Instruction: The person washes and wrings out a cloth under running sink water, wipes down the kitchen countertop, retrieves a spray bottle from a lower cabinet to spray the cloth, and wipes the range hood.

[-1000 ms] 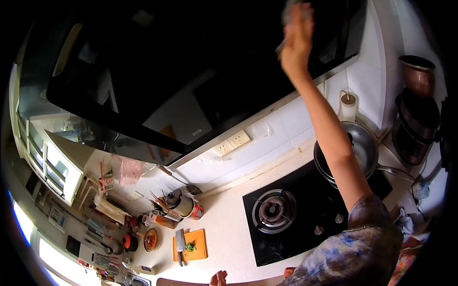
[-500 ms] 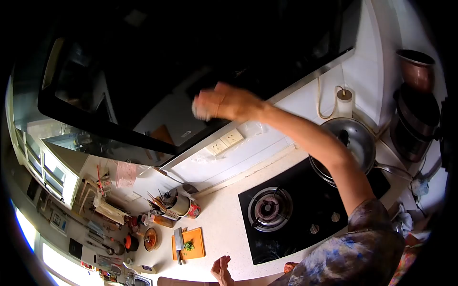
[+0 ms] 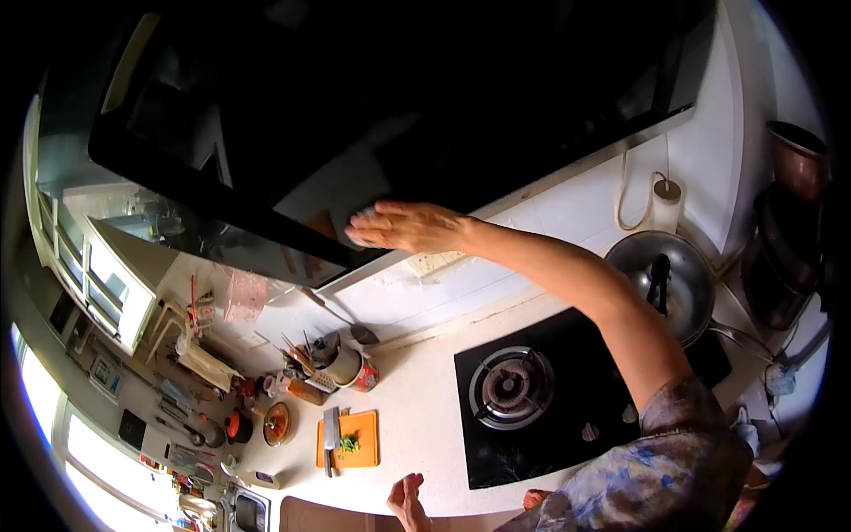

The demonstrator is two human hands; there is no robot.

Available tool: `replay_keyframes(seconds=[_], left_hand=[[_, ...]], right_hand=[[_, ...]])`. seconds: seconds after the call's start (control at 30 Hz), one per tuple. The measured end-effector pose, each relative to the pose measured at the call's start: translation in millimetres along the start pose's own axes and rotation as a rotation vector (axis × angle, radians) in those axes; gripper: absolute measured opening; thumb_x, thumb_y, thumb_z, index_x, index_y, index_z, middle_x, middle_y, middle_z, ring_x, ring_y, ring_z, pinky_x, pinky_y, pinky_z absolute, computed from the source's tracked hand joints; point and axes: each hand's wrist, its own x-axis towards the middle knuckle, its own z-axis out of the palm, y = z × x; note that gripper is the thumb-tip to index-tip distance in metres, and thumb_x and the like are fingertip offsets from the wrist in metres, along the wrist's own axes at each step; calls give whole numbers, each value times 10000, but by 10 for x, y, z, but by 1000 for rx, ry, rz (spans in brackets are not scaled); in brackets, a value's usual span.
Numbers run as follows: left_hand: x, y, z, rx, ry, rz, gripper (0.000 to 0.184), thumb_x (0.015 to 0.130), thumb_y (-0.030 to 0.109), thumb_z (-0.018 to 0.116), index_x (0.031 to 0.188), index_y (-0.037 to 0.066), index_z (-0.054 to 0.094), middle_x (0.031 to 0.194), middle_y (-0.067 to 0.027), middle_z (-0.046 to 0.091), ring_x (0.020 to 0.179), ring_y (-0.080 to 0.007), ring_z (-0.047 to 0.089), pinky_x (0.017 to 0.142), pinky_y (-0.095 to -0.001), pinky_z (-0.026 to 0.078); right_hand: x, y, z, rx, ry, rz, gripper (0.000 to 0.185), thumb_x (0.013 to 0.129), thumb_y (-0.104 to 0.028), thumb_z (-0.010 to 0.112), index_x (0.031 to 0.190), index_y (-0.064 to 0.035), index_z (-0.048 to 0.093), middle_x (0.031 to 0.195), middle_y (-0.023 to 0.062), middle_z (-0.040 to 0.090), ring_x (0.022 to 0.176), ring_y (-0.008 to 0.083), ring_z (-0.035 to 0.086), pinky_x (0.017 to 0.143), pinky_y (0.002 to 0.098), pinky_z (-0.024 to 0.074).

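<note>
My right hand (image 3: 403, 227) reaches up to the lower front edge of the dark, glossy range hood (image 3: 292, 222). Its fingers lie nearly flat against the panel, pressing a pale, blurred piece of cloth (image 3: 356, 225) that is mostly hidden under them. Down at the counter's front edge, my left hand (image 3: 409, 502) hangs with its fingers curled together, and nothing shows in it. An orange cutting board (image 3: 368, 452) lies near that hand, bearing a cleaver (image 3: 331, 432) and chopped greens (image 3: 348, 442).
Below my right arm is a black gas stove (image 3: 496, 461) with a round burner (image 3: 511, 387). A wok (image 3: 687, 279) sits on its far side. Utensil holders (image 3: 341, 362), a dish of food (image 3: 277, 424) and a wall socket (image 3: 433, 263) are around. Dark pots (image 3: 784, 239) stand at right.
My right hand has slid down the hood panel to its lower edge, fingers now straighter. The whole view has shifted slightly. My left hand stays about where it was.
</note>
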Motion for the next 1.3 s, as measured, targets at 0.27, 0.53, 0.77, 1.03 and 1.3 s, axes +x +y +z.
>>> replay_keyframes(seconds=[0.27, 0.53, 0.77, 1.03, 1.3], left_hand=[[-7, -220, -377, -3, 105, -48, 417, 875, 311, 604, 1048, -68, 589, 977, -153, 646, 935, -230, 593, 846, -348, 449], [7, -285, -331, -58, 103, -86, 409, 875, 300, 605, 1046, -72, 590, 974, -160, 649, 927, -232, 600, 850, -351, 453], [-51, -569, -553, -118, 206, -115, 340, 850, 214, 631, 985, -98, 621, 885, -193, 667, 841, -259, 639, 810, -377, 499], [-61, -541, -721, -192, 273, -197, 385, 840, 248, 641, 1005, -98, 610, 945, -200, 653, 915, -264, 615, 864, -401, 463], [194, -497, -841, -151, 329, -238, 481, 836, 333, 624, 1023, -107, 570, 990, -215, 628, 949, -284, 582, 931, -461, 400]], right_hand=[[1298, 1075, -1070, -167, 239, 342, 468, 904, -101, 485, 1358, -161, 388, 1441, 55, 317, 1328, 254, 299, 1096, 470, 255], [1453, 473, -355, -59, 198, -3, 430, 892, -144, 503, 1317, -117, 447, 1373, 37, 409, 1290, 227, 357, 1068, 430, 310], [749, -459, 189, -5, -13, -303, 368, 795, -107, 556, 1147, -5, 582, 1237, 89, 551, 1227, 224, 450, 1106, 409, 244], [1808, -464, 456, 141, -42, -532, 263, 822, -134, 576, 1046, -4, 625, 1173, 110, 575, 1120, 227, 544, 949, 363, 462], [3823, 365, -438, -56, 328, 127, 382, 803, -3, 502, 1175, -81, 538, 1247, 129, 504, 1190, 292, 451, 971, 463, 355]])
